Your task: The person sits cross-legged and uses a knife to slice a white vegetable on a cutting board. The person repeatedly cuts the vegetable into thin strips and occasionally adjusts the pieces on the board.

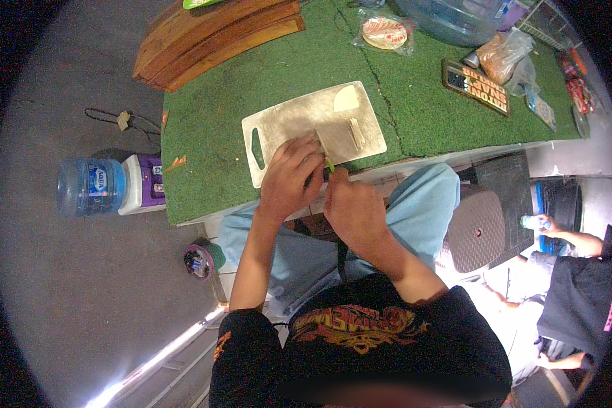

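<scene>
A worn white cutting board point(298, 120) with a handle slot lies on the green turf-like table cover. My right hand point(357, 206) is closed round the green handle of a knife point(330, 164); its narrow blade points away from me over the board's near edge. Close to the blade, on its left, my left hand point(293, 173) rests on the board with bent fingers, and what lies under them is hidden. At the board's far right lies a pale quarter-round flat sheet point(346, 98). Nearer to me, right of the blade, sits a small bundle of thin pale strips point(357, 133).
Beyond the board are a packet of round pale sheets point(385, 33), a large clear-blue bottle point(454, 20) and a curved wooden piece point(219, 46). A lettered box point(477, 87) and plastic bags point(505, 56) stand right. Another person point(576, 296) is at the lower right.
</scene>
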Demonstrator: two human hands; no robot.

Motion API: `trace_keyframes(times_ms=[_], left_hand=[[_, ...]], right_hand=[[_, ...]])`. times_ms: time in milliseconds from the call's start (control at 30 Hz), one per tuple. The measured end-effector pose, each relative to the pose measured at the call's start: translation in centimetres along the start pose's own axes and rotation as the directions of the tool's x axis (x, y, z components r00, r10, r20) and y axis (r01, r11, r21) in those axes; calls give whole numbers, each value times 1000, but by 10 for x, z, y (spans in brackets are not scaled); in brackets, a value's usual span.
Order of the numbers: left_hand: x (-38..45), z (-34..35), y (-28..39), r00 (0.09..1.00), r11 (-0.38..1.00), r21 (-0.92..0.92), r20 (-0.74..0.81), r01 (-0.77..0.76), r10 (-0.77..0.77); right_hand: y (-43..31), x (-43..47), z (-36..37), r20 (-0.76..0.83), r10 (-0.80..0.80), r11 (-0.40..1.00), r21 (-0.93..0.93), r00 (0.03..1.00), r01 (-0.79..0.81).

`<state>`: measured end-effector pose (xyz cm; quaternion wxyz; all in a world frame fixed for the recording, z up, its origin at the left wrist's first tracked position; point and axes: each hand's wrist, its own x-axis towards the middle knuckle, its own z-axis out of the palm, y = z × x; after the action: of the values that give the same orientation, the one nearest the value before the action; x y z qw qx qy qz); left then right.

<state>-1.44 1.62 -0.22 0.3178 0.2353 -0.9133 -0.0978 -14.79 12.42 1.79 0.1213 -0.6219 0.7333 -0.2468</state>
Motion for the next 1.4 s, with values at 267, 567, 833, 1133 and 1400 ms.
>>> trace_keyframes(times_ms=[267, 567, 833, 1133, 1400], left_hand=[[0, 2, -2, 1000, 1000, 2, 10, 4, -4], [0, 1, 1, 999, 999, 18, 9, 30, -31], [-1, 3, 1, 999, 999, 14, -13, 29, -29], [-1, 4, 0, 999, 999, -10, -21, 41, -41], [0, 3, 3, 998, 999, -3, -35, 48, -48]], right_hand=[[-1, -4, 1, -7, 42, 998, 47, 999, -42], [-2, -9, -4, 78, 58, 997, -46, 995, -55], [1, -17, 3, -11, 72, 997, 31, 997, -72], [3, -23, 7, -8, 81, 994, 69, 997, -81], [4, -28, 9, -49, 54, 998, 36, 997, -52]])
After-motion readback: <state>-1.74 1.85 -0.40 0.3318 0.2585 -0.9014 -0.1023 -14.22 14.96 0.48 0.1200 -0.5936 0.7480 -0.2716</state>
